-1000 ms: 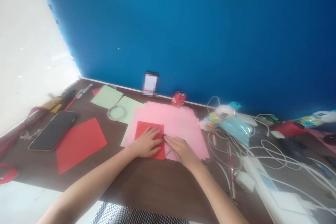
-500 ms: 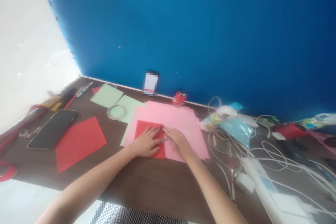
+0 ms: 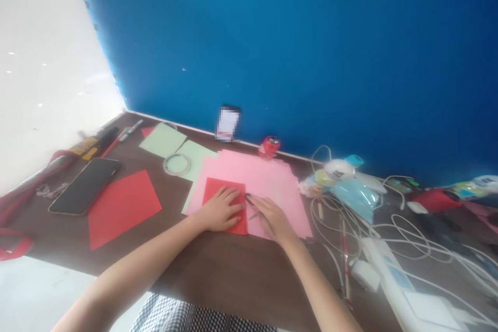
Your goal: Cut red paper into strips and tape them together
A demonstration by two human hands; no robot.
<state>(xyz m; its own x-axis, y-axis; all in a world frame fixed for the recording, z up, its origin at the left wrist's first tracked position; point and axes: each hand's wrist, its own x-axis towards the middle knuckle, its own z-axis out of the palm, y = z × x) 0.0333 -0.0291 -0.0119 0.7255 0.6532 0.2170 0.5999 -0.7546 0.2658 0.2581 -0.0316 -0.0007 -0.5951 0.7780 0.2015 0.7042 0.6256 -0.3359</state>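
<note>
Pressing flat in the head view, the left hand has its grip opened out, fingers spread over a red rectangular paper piece and clasping nothing, while the paper lies on overlapping pink paper sheets upon the dark brown counter. Just beside the paper's right edge, the right hand has its grip closed around a slim dark tool, too blurred to identify. Leftward, a larger red paper sheet lies partly beneath a black rectangular smartphone.

Blue wall — dark brown table — pale floor.
</note>
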